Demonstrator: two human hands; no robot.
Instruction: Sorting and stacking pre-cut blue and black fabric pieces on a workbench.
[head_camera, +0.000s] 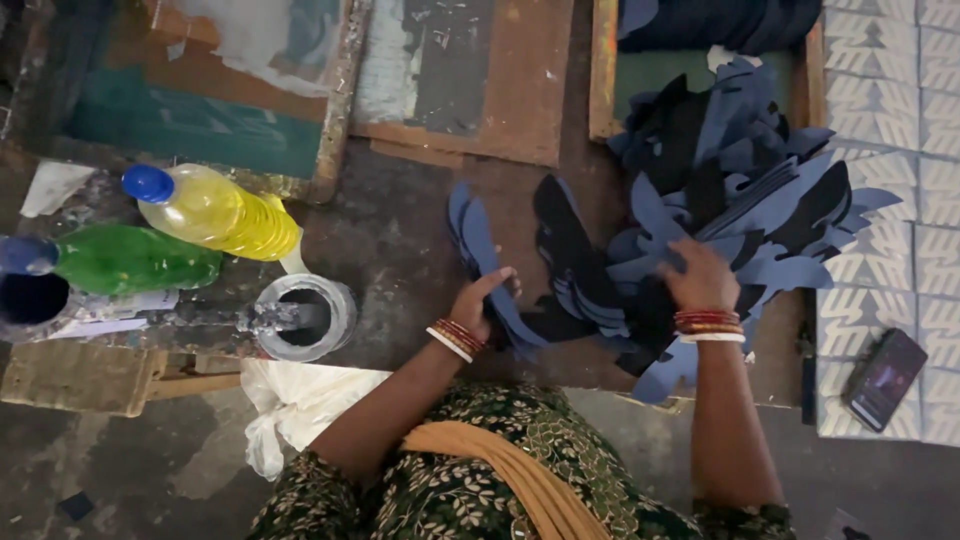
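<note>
My left hand (480, 303) rests on the edge of a fanned row of blue curved cut-out pieces (478, 240), thumb stretched over one of them. My right hand (703, 276) presses flat, fingers spread, on a big heap of blue and black cut-out pieces (740, 170). Between my hands lie overlapping black pieces (570, 255). Both wrists carry red and white bangles. The pieces lie on a worn brown board (400, 230).
A yellow bottle (215, 210) and a green bottle (125, 260), both blue-capped, lie at left beside a round metal tin (305, 318). A white plastic bag (295, 400) sits below. A phone (884, 378) lies on patterned tiles at right. Wooden frames stand at the back.
</note>
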